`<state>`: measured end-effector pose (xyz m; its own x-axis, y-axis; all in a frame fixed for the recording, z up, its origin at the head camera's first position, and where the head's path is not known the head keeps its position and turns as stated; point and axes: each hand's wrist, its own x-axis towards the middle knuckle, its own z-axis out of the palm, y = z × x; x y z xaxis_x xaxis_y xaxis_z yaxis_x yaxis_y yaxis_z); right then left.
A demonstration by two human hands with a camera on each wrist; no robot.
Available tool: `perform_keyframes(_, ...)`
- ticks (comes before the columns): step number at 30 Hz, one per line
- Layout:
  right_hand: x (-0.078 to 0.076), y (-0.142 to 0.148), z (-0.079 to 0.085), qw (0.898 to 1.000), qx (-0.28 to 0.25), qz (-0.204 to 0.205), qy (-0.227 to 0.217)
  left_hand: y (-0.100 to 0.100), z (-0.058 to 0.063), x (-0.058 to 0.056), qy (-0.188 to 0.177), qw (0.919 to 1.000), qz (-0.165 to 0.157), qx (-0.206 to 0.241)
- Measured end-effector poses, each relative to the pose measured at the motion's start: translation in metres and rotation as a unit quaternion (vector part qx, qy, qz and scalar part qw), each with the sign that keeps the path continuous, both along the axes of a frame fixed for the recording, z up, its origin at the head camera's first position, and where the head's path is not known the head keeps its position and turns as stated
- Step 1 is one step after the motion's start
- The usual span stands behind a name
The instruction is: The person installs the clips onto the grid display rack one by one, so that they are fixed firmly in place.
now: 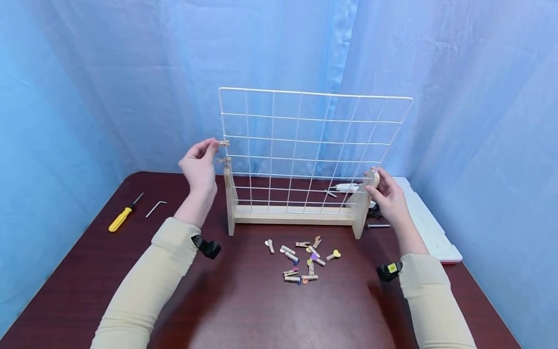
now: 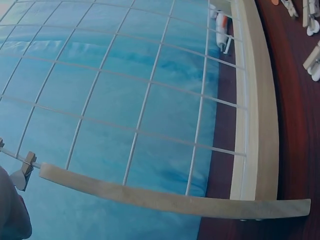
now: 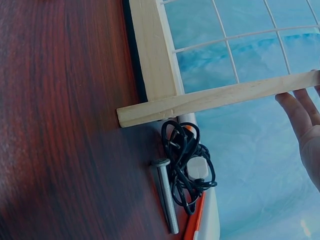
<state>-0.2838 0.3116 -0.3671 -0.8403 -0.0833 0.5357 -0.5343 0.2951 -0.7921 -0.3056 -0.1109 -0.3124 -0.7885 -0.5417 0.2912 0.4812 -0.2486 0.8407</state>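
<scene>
A white wire grid (image 1: pixel 316 94) stands upright in a wooden stand (image 1: pixel 294 219). At its left edge my left hand (image 1: pixel 198 167) pinches a small wooden clothespin (image 1: pixel 224 143) between thumb and fingers. Just below, a second clothespin (image 1: pixel 225 160) is clipped to the same edge wire, above the left post; the left wrist view shows a white disc-like piece on it. My right hand (image 1: pixel 391 198) grips the top of the right wooden post (image 1: pixel 361 208), thumb in front. In the right wrist view its fingers (image 3: pixel 295 111) lie against the post.
Several clothespins with coloured hearts (image 1: pixel 336 253) lie scattered before the stand. A yellow screwdriver (image 1: pixel 119 219) and a hex key (image 1: pixel 155 208) lie left. On the right are a bolt (image 3: pixel 167 197), a coiled black cable (image 3: pixel 180 175) and a white case (image 1: pixel 429 228). Blue curtains surround the table.
</scene>
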Motion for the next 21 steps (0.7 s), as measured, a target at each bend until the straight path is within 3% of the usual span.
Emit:
perform_keyframes(4, 0.000, -0.001, 0.000, 1.000, 0.002, 0.000, -0.003, -0.003, 0.004, 0.011, 0.001, 0.9990, 0.001, -0.045)
perform_keyframes(7, 0.000, -0.001, 0.000, 1.000, 0.003, 0.001, -0.006, -0.004, 0.009, 0.024, 0.019, 0.9956, 0.025, -0.088)
perform_keyframes(11, 0.000, -0.002, -0.001, 1.000, 0.005, 0.002, -0.008, -0.001, 0.007, 0.042, 0.056, 0.9811, 0.060, -0.175)
perform_keyframes(13, -0.001, -0.001, -0.002, 1.000, 0.010, 0.001, -0.008, 0.002, -0.002, 0.049, 0.068, 0.9690, 0.050, -0.232)
perform_keyframes(16, -0.002, 0.001, -0.003, 1.000, 0.018, -0.003, -0.008, 0.011, -0.026, 0.057, 0.063, 0.9456, -0.002, -0.319)
perform_keyframes(21, -0.004, 0.006, -0.004, 1.000, 0.030, -0.004, -0.006, 0.028, -0.070, 0.067, 0.013, 0.8901, -0.099, -0.445)
